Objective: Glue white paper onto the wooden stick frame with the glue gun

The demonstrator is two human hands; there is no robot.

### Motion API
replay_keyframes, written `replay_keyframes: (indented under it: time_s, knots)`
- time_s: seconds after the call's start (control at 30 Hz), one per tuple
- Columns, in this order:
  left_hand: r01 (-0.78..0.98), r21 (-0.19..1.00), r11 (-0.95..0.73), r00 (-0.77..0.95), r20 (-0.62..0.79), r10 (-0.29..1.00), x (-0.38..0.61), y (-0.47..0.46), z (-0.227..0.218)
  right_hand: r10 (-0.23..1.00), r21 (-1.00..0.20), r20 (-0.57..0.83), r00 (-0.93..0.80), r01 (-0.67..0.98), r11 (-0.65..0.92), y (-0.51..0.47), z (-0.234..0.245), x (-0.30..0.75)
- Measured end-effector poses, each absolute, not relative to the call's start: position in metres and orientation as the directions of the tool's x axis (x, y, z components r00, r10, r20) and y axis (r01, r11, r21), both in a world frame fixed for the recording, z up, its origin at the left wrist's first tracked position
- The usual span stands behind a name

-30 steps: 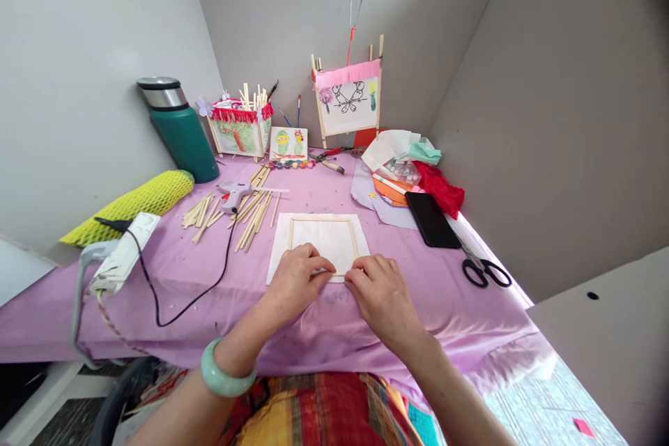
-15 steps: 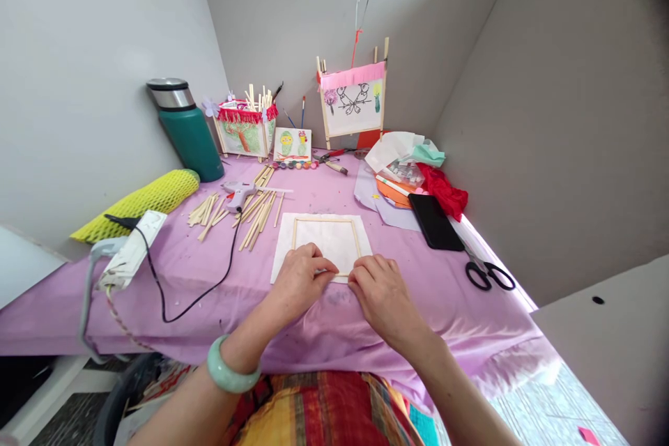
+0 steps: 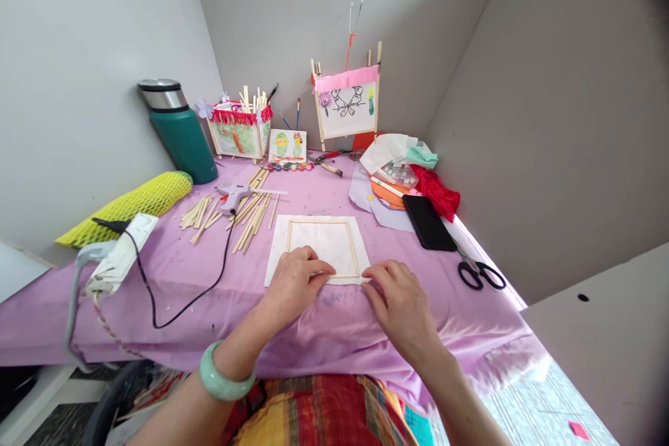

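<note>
A thin wooden stick frame [image 3: 355, 251], roughly square, lies flat on a white sheet of paper [image 3: 276, 251] near the table's front. My left hand [image 3: 295, 282] covers the frame's near left corner, its thumb and forefinger closed on the near stick. At the near right corner of the sheet, my right hand [image 3: 400, 296] has its thumb and forefinger tips together on the paper's edge, just outside the frame. The left side of the near stick is hidden under my left hand.
Left of the sheet lie loose wooden sticks [image 3: 256, 223], a glue gun [image 3: 233, 196] with its cord, and a power strip [image 3: 122, 254]. A teal bottle [image 3: 182, 136] leans on the wall. A phone [image 3: 428, 223] and scissors [image 3: 481, 275] lie to the right.
My right hand has shifted right, off the frame's near right corner to the sheet's corner, uncovering that part of the frame. My left hand stays on the near stick. The view has shifted slightly.
</note>
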State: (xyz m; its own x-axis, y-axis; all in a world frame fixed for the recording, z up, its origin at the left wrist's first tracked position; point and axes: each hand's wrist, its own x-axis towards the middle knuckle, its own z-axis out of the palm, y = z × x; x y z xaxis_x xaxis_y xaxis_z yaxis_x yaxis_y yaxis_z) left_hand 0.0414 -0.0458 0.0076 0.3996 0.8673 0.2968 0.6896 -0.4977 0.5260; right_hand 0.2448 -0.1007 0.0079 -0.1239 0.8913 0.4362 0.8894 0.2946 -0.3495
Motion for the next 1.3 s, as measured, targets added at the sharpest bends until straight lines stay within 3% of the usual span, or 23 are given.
replay_keyframes:
  time_s: [0.33,0.53,0.7,0.93,1.03,1.13,1.2,1.3]
  knots:
    - [0.730,0.439,-0.524,0.450,0.269,0.852,0.042,-0.045,0.008,0.858,-0.159,0.458,-0.233,0.928,0.337,-0.089,-0.005,0.253]
    - [0.742,0.432,-0.512,0.448,0.249,0.859,0.042,-0.046,0.010,0.858,-0.121,0.448,-0.252,0.934,0.337,-0.092,-0.004,0.255]
    - [0.727,0.441,-0.525,0.453,0.267,0.851,0.041,-0.046,0.010,0.891,-0.213,0.384,-0.243,0.916,0.341,-0.095,0.015,0.255]
    - [0.729,0.466,-0.502,0.410,0.290,0.865,0.044,-0.046,0.009,0.870,-0.514,0.395,-0.294,0.715,0.475,-0.079,0.033,0.209]
    - [0.686,0.577,-0.443,0.336,0.290,0.896,0.041,-0.044,0.010,0.893,-0.526,0.317,-0.319,0.725,0.446,-0.065,0.026,0.194]
    - [0.536,0.719,-0.443,0.270,0.351,0.896,0.025,-0.043,0.016,0.902,-0.487,0.257,-0.346,0.760,0.431,-0.059,0.022,0.191]
    - [0.513,0.727,-0.456,0.227,0.398,0.889,0.009,-0.046,0.019,0.892,-0.461,0.245,-0.380,0.763,0.452,-0.059,0.022,0.192]
    - [0.630,0.634,-0.448,0.257,0.374,0.891,-0.012,-0.058,0.021,0.883,-0.436,0.239,-0.403,0.769,0.468,-0.062,0.025,0.191]
